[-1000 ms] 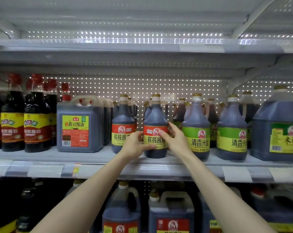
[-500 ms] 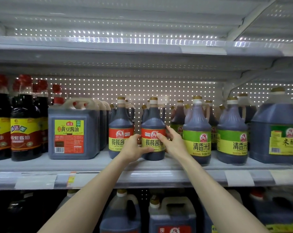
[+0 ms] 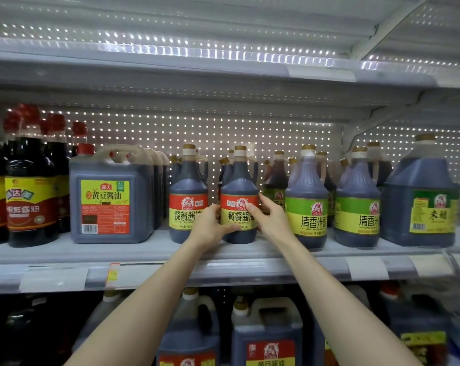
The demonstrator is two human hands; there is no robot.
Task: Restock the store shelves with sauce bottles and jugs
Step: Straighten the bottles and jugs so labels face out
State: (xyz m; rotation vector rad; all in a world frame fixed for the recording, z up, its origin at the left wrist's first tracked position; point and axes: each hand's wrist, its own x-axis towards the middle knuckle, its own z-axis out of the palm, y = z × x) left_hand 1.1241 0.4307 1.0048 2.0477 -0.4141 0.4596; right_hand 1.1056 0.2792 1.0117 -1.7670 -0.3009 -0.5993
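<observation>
On the middle shelf (image 3: 65,249), we are clasping the red-label sauce bottle (image 3: 239,180), left hand (image 3: 210,228) and right hand (image 3: 272,220) each curled round its label. It is standing upright between them, just beside its twin (image 3: 188,186).

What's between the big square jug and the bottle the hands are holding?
Another red-labelled soy sauce bottle stands there, right beside the held bottle, in the head view.

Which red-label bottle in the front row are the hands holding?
The red-label bottle next to the green-label bottle; left hand and right hand grip its sides.
</observation>
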